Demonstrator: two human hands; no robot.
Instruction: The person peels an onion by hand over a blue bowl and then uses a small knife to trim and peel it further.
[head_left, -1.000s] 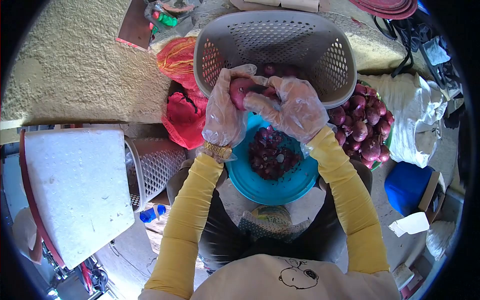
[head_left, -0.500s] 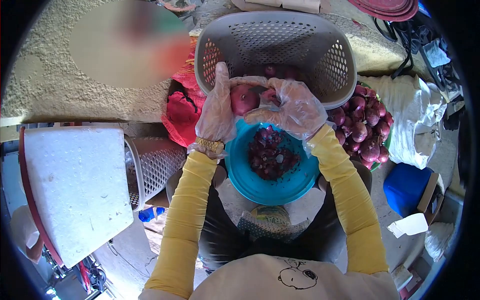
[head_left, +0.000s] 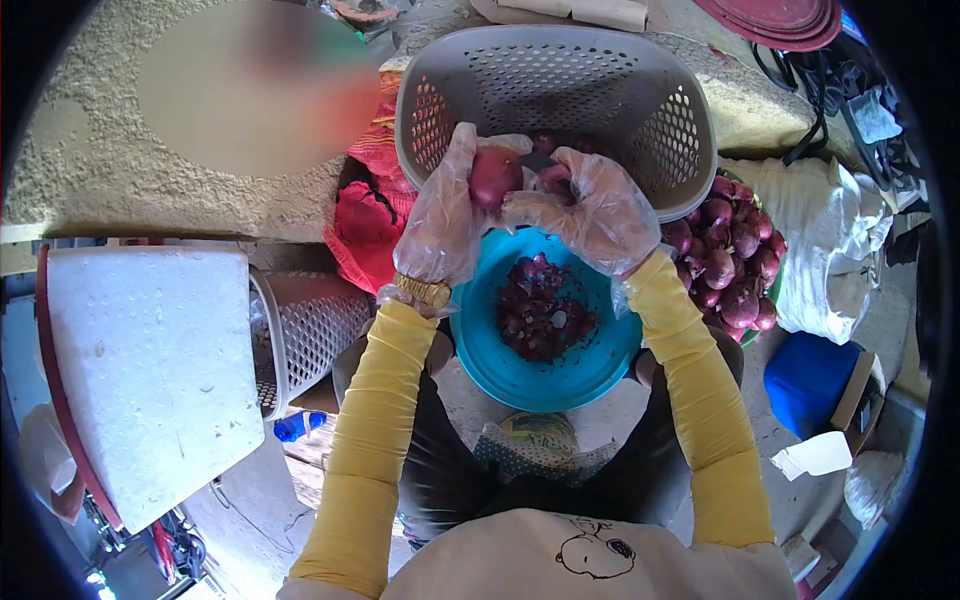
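Observation:
In the head view, my left hand (head_left: 440, 215), in a clear plastic glove, is closed round a red onion (head_left: 496, 178). My right hand (head_left: 600, 210), gloved the same way, is curled just beside that onion. Its fingers close on something purplish that I cannot make out, and a dark flat piece shows between the hands. Below them sits a turquoise basin (head_left: 480, 365) with onion skins and scraps (head_left: 545, 310) in it. A grey perforated basket (head_left: 550, 75) stands just beyond my hands, with a few red onions (head_left: 548, 143) at its bottom.
To the right, a heap of red onions (head_left: 730, 250) fills a green-rimmed container beside a white sack (head_left: 830, 250). A blue container (head_left: 812, 380) stands lower right. On the left are a white foam board (head_left: 150, 370), another perforated basket (head_left: 320, 325) and a red mesh bag (head_left: 368, 225).
The onion has turned a little in my left hand and shifted slightly right and up. Both hands have shifted slightly to the right; the basin's contents look the same.

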